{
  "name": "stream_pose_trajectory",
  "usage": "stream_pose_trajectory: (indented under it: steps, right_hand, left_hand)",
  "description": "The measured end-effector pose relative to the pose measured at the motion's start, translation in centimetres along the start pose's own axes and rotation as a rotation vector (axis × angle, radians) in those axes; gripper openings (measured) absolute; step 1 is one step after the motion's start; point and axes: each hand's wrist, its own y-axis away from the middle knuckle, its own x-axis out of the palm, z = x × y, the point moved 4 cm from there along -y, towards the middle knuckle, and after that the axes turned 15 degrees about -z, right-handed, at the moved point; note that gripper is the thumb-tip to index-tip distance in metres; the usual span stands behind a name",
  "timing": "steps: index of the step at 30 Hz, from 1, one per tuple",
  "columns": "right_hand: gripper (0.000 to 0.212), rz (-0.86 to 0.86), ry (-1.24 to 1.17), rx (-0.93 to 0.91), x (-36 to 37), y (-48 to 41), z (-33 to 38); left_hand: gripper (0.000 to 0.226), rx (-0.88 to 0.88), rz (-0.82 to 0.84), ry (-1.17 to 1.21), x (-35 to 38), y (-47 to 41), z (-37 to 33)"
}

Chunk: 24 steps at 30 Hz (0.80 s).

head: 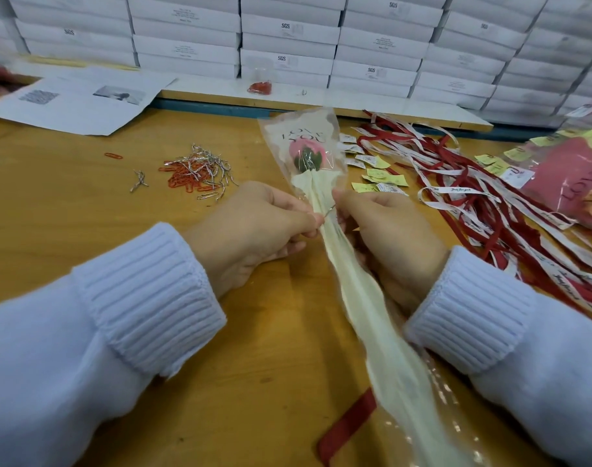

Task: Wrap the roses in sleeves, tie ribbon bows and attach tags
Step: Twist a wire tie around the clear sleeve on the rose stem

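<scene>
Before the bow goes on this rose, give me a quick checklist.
1. Rose sits inside sleeve: ok.
2. Right hand grips sleeve below the bloom: ok.
3. Left hand pinches wire tie at the neck; twisted closed: cannot tell.
4. Ribbons lie loose on the table to the right: ok.
5. Tags beside ribbons: ok.
6. Bow on this sleeve: not ok, none yet.
</scene>
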Motion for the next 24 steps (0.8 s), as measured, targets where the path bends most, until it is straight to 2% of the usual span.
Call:
stream_pose_trajectory:
  steps: [5,12,17,24]
  right_hand:
    - [0.022,-0.027,-0.055,0.006,-0.1,-0.05,-0.05]
    - [0.029,0.002,-0.218,0.07,0.42,-0.34,-0.51]
    - [0.014,0.064,-0.382,0.144,0.33,-0.64,-0.63]
    - [0.021,0.17,-0.499,0.188,0.78,-0.58,-0.45]
  left_hand:
    - [0.003,-0.006,-0.006,0.056,-0.05,-0.05,-0.01]
    - [0.012,0.036,-0.007,0.266,0.58,-0.16,0.12]
    - [0.013,0.036,0.03,0.298,0.85,-0.19,0.29]
    - [0.018,0.032,0.096,0.272,0.87,-0.25,0.3]
